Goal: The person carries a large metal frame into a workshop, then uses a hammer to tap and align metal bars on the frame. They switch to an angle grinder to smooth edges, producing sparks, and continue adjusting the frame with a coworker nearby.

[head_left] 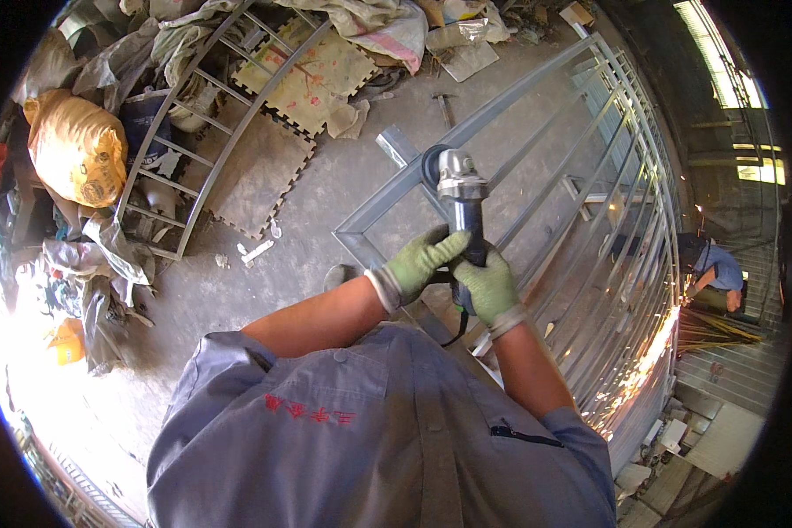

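Observation:
Both my hands, in pale green gloves, hold an angle grinder (463,187) with a silver head and a dark body. My left hand (424,264) grips it from the left, its fingers partly hidden behind the tool. Wrapped round the body lower on the right is my right hand (491,286). The grinder's dark round disc (431,165) is at a bar of a grey metal frame (387,198); whether it touches cannot be told. A dark cord (460,330) hangs from the tool's rear end.
A co-worker (718,268) bends at the far right, beside bright sparks (647,374). At the left a curved metal ladder-like frame (204,189) leans by sacks (77,150) and foam mats (255,167). A hammer (446,110) lies on the floor beyond the grinder.

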The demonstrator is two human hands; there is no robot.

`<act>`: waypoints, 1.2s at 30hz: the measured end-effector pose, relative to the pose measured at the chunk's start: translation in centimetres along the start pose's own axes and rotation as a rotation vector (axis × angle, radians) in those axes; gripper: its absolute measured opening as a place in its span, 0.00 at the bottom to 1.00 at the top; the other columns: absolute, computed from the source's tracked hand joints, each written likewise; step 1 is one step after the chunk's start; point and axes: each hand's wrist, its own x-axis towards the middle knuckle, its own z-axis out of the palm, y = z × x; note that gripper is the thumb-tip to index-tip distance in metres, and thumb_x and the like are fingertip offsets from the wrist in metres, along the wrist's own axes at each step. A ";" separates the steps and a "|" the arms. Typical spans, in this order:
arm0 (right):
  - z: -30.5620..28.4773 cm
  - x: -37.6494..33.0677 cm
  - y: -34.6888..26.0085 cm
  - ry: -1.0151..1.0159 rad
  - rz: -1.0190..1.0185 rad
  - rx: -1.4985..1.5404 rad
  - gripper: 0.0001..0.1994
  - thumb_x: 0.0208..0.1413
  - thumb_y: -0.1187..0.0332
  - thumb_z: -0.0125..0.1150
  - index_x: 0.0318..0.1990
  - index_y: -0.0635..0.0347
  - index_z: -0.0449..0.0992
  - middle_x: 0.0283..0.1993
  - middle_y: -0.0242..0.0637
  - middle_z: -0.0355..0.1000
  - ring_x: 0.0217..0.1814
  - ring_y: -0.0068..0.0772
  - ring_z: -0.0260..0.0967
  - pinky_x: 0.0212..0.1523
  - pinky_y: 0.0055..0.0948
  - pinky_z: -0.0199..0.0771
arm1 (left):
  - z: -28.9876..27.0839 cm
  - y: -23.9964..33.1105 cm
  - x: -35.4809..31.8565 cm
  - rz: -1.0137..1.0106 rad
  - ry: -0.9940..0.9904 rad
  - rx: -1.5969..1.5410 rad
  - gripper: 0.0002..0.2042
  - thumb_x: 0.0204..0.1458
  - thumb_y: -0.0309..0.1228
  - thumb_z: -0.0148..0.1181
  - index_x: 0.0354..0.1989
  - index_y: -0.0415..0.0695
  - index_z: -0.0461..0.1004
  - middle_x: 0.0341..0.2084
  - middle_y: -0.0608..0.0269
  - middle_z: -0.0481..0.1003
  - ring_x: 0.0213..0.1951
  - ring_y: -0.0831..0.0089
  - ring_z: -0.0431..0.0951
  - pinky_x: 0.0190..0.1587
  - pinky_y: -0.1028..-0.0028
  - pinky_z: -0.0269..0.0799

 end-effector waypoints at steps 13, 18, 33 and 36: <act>-0.4 7.3 -0.4 -0.014 0.006 -0.809 0.29 0.55 0.52 0.79 0.57 0.61 0.77 0.51 0.57 0.85 0.55 0.62 0.84 0.55 0.52 0.82 | -1.8 3.2 9.3 -0.036 0.420 0.418 0.20 0.55 0.43 0.82 0.47 0.42 0.86 0.40 0.62 0.86 0.41 0.71 0.84 0.50 0.65 0.81; -0.9 7.5 -1.4 0.054 -0.012 -0.768 0.30 0.55 0.52 0.78 0.58 0.61 0.77 0.50 0.57 0.85 0.55 0.62 0.84 0.54 0.51 0.83 | -1.1 2.5 10.1 0.080 0.292 0.319 0.20 0.53 0.45 0.82 0.44 0.44 0.85 0.37 0.61 0.85 0.39 0.71 0.84 0.46 0.64 0.81; 0.1 6.9 -1.5 -0.096 -0.097 -0.916 0.25 0.57 0.60 0.77 0.58 0.59 0.77 0.46 0.50 0.85 0.52 0.54 0.85 0.53 0.47 0.83 | -2.0 1.3 8.2 0.048 0.465 0.186 0.18 0.57 0.41 0.80 0.48 0.43 0.85 0.41 0.62 0.86 0.42 0.69 0.85 0.50 0.63 0.82; 0.5 5.6 -1.7 -0.162 -0.157 -0.854 0.31 0.56 0.55 0.77 0.63 0.58 0.74 0.52 0.57 0.84 0.56 0.64 0.83 0.56 0.52 0.83 | -2.4 0.2 5.2 0.100 0.352 0.134 0.18 0.59 0.40 0.79 0.51 0.43 0.84 0.42 0.61 0.86 0.43 0.69 0.86 0.51 0.63 0.82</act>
